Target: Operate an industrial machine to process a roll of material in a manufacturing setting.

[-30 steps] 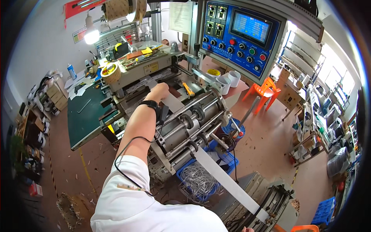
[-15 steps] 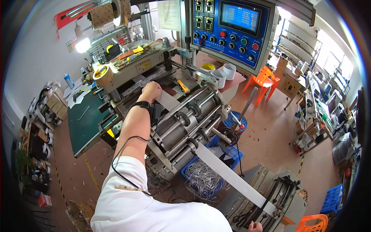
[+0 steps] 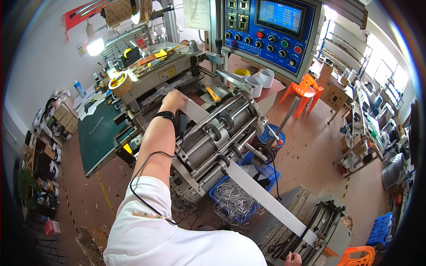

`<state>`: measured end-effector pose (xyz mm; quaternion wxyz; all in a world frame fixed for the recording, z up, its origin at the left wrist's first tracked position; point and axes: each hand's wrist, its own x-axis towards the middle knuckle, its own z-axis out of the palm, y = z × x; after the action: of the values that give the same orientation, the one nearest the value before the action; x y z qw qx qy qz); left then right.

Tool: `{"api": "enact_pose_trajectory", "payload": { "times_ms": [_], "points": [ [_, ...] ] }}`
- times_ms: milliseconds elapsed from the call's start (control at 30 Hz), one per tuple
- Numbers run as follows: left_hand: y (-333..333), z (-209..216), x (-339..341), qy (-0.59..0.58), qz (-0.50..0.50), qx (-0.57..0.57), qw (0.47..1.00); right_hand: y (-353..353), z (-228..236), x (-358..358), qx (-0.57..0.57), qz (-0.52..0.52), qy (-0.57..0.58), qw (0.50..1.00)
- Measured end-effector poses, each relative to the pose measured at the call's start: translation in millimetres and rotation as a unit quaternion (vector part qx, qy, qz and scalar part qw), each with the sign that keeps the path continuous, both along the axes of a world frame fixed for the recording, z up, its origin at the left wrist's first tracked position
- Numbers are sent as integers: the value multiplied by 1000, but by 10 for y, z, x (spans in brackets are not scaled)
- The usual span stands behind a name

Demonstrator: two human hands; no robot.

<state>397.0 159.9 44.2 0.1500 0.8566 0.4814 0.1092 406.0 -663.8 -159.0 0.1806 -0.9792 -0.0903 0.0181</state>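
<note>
While the lower edge is filled by a white sleeve (image 3: pixel 142 221) at seven o'clock, the right hand (image 3: pixel 293 260) is only partly shown at five o'clock, its fingers curled beside a low unit (image 3: pixel 302 205); whether anything is gripped by it cannot be told. Across that unit a white strip (image 3: pixel 262 198) is laid, and it is carried over a blue bin (image 3: pixel 271 172) of shredded scraps to the rollers (image 3: pixel 214 132) at the centre. Along the left forearm (image 3: pixel 153 150) a black cable (image 3: pixel 162 152) is draped. Beyond the rollers, more strip is seen reaching the left hand (image 3: pixel 175 100) at ten o'clock. Its fingers are bent downward, their tips hidden, so whether the strip is pinched cannot be told. At three o'clock from that hand, a yellow knife (image 3: pixel 213 94) is laid on the machine. Farther off, a green board (image 3: pixel 100 137) is set at nine o'clock, a blue panel (image 3: pixel 243 31) is mounted at one, and an orange chair (image 3: pixel 306 91) is placed at two.
</note>
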Motion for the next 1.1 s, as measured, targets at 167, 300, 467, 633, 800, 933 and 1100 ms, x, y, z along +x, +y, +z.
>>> {"api": "enact_pose_trajectory", "payload": {
  "times_ms": [167, 300, 467, 633, 800, 933, 1100],
  "points": [
    [-14, 84, -212, 49, 200, 55, 977, 3, 13, 2, -1, -6, 6, 1000],
    [-26, 104, -245, 42, 221, 69, 972, 12, 25, 6, 9, -5, 12, 1000],
    [82, 46, -188, -5, 166, 88, 982, 96, 119, 7, 9, -14, 17, 1000],
    [59, 97, -112, -34, 146, 85, 985, 23, 4, 2, 17, -5, -8, 1000],
    [180, -6, 19, -49, 119, 31, 991, -138, -137, 45, -5, 25, -46, 999],
    [210, 11, -153, -21, 97, 71, 993, -113, -350, 122, 47, 13, -123, 991],
    [462, -106, -62, -93, 99, 73, 988, -145, -327, 117, 39, -33, -83, 995]
  ]
}}
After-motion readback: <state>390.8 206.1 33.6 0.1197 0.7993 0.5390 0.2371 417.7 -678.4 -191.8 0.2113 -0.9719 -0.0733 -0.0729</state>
